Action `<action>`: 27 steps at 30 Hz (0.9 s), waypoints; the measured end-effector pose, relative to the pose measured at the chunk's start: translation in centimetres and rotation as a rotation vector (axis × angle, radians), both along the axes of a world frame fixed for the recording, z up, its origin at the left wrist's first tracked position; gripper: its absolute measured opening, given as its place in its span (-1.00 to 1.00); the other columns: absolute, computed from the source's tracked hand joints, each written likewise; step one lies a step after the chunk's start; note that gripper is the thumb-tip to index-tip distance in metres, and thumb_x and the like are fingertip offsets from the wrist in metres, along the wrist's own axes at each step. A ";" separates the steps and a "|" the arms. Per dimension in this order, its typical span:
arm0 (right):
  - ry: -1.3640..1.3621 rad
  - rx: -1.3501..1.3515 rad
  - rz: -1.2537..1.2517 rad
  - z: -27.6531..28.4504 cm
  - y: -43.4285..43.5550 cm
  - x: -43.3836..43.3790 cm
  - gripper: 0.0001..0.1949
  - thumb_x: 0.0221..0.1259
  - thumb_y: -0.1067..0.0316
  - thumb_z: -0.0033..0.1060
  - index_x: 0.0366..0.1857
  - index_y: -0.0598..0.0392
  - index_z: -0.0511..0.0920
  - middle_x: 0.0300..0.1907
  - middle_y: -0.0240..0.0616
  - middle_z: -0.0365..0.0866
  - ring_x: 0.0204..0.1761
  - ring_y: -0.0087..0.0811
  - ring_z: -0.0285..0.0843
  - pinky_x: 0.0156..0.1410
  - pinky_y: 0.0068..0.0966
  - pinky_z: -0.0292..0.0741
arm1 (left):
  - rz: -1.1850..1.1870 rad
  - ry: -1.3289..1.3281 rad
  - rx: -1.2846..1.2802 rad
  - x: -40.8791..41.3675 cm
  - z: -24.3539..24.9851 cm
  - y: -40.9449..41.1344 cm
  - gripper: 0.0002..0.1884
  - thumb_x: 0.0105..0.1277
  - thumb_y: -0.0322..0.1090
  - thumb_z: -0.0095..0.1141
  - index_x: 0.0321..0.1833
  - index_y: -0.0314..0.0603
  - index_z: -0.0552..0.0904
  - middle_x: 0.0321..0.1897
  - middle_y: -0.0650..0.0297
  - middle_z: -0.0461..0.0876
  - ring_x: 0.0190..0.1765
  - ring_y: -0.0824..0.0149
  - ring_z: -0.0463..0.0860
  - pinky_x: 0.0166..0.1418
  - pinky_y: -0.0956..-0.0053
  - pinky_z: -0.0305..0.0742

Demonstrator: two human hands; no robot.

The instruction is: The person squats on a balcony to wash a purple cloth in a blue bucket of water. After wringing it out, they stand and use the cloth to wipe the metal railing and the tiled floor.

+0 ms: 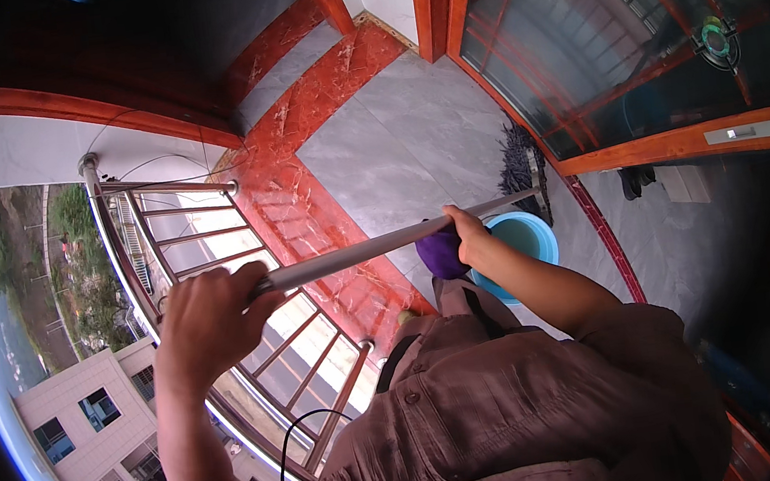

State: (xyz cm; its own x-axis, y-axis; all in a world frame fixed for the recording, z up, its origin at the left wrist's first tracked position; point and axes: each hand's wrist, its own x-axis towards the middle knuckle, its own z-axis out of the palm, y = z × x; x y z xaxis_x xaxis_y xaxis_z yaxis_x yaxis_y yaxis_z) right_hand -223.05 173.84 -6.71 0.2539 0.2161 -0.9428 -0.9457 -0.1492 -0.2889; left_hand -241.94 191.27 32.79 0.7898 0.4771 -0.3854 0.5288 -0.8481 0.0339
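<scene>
A metal pole [357,249] runs slantwise in front of my body. My left hand [213,324] is closed around its near end, above the balcony railing. Farther along, my right hand [471,236] grips the pole from the side. A purple cloth [439,254] is bunched beneath the pole against that hand; I cannot tell how firmly it is held. At the pole's far end, a mop head with dark grey strands [517,158] lies on the floor by the door frame. Partly hidden behind my right forearm stands a light blue basin [550,243] with liquid in it.
A stainless steel railing [121,253] curves along the left, with a road and buildings beyond. Grey floor tiles [387,133] have a red marble border [281,202]. An orange-framed glass door [570,48] stands at right. Black shoes [633,181] lie past the threshold.
</scene>
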 end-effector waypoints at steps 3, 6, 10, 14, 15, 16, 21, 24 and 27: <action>0.151 0.031 -0.046 -4.5 -0.4 1.2 -0.73 0.07 0.08 0.33 -0.37 0.01 0.50 -0.29 -0.23 0.63 -0.26 -0.26 0.65 -0.05 -0.27 0.61 | -0.091 -0.023 0.069 2.0 -7.1 -0.6 -0.80 0.13 -0.14 0.26 -0.32 -0.05 0.64 -0.63 0.19 0.57 -0.52 0.14 0.63 -0.38 0.24 0.51; 0.036 0.052 -0.062 -9.4 0.3 3.3 -0.73 0.08 0.10 0.25 -0.33 0.05 0.48 -0.32 -0.20 0.60 -0.26 -0.22 0.64 -0.04 -0.20 0.60 | -0.107 -0.143 0.040 5.2 -8.2 2.1 -0.82 0.08 -0.18 0.27 -0.32 -0.05 0.67 -0.62 0.17 0.60 -0.51 0.13 0.64 -0.39 0.25 0.51; 0.035 -0.014 -0.012 -9.5 4.7 3.1 -0.74 0.12 0.14 0.13 -0.27 0.11 0.49 -0.27 -0.22 0.55 -0.21 -0.26 0.57 -0.01 -0.27 0.52 | -0.030 -0.093 0.024 4.9 -9.0 5.7 -0.86 0.09 -0.17 0.25 -0.37 -0.01 0.70 -0.63 0.18 0.60 -0.49 0.15 0.65 -0.38 0.26 0.51; -0.045 -0.065 0.068 -9.8 11.0 2.7 -0.72 0.15 0.15 0.08 -0.20 0.14 0.47 -0.20 -0.14 0.56 -0.22 -0.21 0.61 -0.05 -0.21 0.58 | 0.031 -0.066 0.005 4.2 -8.9 11.1 -0.88 0.11 -0.16 0.23 -0.38 0.03 0.66 -0.64 0.17 0.59 -0.50 0.09 0.63 -0.40 0.21 0.48; -0.047 -0.071 0.071 -9.7 12.8 2.4 -0.71 0.16 0.15 0.08 -0.20 0.15 0.47 -0.20 -0.14 0.56 -0.21 -0.21 0.61 -0.06 -0.21 0.57 | 0.049 -0.031 -0.005 4.1 -8.8 12.6 -0.87 0.12 -0.15 0.23 -0.37 0.02 0.66 -0.63 0.16 0.60 -0.47 0.08 0.64 -0.39 0.20 0.49; -0.053 -0.086 0.082 -9.6 14.5 2.3 -0.70 0.17 0.14 0.08 -0.20 0.17 0.48 -0.19 -0.16 0.56 -0.19 -0.24 0.60 -0.03 -0.23 0.55 | 0.064 -0.025 0.000 4.0 -9.0 14.2 -0.87 0.12 -0.15 0.24 -0.37 0.02 0.66 -0.62 0.16 0.61 -0.46 0.07 0.64 -0.38 0.20 0.49; -0.165 -0.171 0.167 -11.9 23.2 1.1 -0.67 0.16 0.14 0.07 -0.19 0.23 0.49 -0.18 -0.16 0.55 -0.16 -0.26 0.55 0.02 -0.24 0.49 | 0.140 0.036 -0.049 2.1 -9.7 22.7 -0.78 0.13 -0.13 0.25 -0.16 0.12 0.68 -0.58 0.15 0.63 -0.41 0.05 0.66 -0.29 0.15 0.50; -0.141 -0.149 0.229 -11.5 29.8 1.4 -0.57 0.21 0.07 0.07 -0.08 0.30 0.48 -0.08 -0.09 0.53 -0.10 -0.26 0.53 0.05 -0.24 0.45 | 0.216 0.043 -0.065 1.3 -10.6 28.2 -0.78 0.15 -0.13 0.23 -0.15 0.11 0.68 -0.57 0.13 0.63 -0.40 0.04 0.66 -0.27 0.15 0.51; -0.187 -0.196 0.362 -9.7 36.2 2.1 -0.54 0.23 0.04 0.06 -0.07 0.32 0.48 -0.07 -0.08 0.53 -0.07 -0.27 0.51 0.09 -0.24 0.42 | 0.263 0.042 -0.110 0.5 -11.3 33.3 -0.76 0.18 -0.11 0.22 -0.11 0.10 0.68 -0.56 0.10 0.64 -0.40 0.02 0.67 -0.26 0.14 0.53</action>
State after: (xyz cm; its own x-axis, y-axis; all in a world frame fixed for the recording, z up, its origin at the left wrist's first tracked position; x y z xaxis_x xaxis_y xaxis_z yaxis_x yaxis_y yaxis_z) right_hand -220.95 210.02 -16.41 0.3644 0.1446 -0.9200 -0.7568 -0.5297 -0.3830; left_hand -241.40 224.57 21.50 0.6268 0.6168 -0.4761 0.7328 -0.6744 0.0911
